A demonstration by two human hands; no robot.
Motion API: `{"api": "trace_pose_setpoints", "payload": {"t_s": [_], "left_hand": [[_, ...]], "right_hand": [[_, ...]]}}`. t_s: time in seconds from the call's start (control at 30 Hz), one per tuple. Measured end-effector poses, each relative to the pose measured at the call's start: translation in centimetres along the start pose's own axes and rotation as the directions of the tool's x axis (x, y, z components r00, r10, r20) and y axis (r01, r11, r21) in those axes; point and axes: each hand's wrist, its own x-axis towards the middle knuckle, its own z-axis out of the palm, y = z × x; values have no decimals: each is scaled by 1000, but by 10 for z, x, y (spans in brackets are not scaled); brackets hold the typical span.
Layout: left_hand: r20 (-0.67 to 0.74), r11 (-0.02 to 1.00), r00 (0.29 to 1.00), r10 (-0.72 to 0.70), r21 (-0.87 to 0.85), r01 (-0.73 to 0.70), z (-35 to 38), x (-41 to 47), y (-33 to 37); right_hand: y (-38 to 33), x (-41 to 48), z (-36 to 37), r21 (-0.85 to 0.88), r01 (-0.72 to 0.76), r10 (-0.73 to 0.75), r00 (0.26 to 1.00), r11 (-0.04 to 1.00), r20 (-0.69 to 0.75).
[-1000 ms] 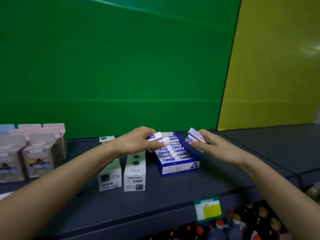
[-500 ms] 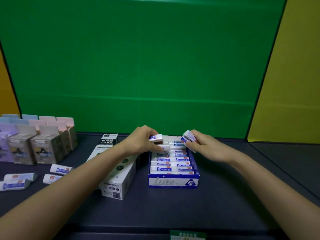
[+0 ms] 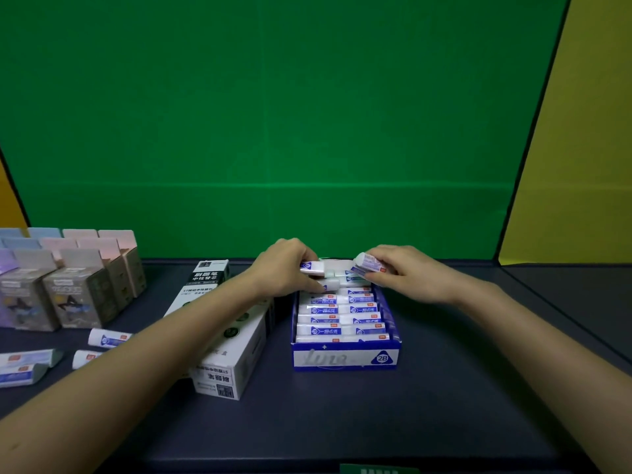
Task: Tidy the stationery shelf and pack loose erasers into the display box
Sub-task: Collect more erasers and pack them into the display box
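Two bare hands meet over the far end of the blue-and-white cardboard display box (image 3: 345, 358) on the dark shelf (image 3: 342, 415): the left hand (image 3: 285, 266) pinches a white eraser in a blue-printed sleeve (image 3: 313, 267), and the right hand (image 3: 403, 271) grips another sleeved white eraser (image 3: 367, 262). Rows of packed erasers (image 3: 342, 316) fill the box, a long white carton (image 3: 227, 350) lies just beside it on the left, and loose erasers (image 3: 107, 338) rest farther left near pastel boxes (image 3: 78, 289)

Views: one only, worn on your head.
Facing: forward and down onto the dark shelf (image 3: 342, 422), green backdrop (image 3: 273, 114) behind.
Nearness: close, your forearms reach in from the bottom corners.
Shared: nothing, single view.
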Motion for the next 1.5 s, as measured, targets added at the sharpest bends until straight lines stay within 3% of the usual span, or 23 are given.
{"api": "trace_pose_setpoints", "payload": {"t_s": [0.67, 0.9, 1.13, 1.33, 1.5], "left_hand": [[15, 983, 994, 105, 152, -106, 2, 1, -9], [5, 977, 994, 113, 183, -112, 2, 0, -8], [13, 985, 994, 107, 134, -108, -8, -4, -9], [264, 995, 961, 88, -66, -73, -20, -17, 1], [243, 991, 961, 135, -15, -135, -17, -18, 1]], "right_hand": [[-18, 8, 20, -251, 32, -45, 998, 968, -45], [-18, 7, 20, -220, -17, -14, 990, 975, -137], [-17, 1, 14, -177, -22, 10, 997, 984, -71], [-21, -7, 17, -119, -37, 44, 997, 992, 58], [-22, -10, 14, -137, -27, 35, 998, 990, 52]]}}
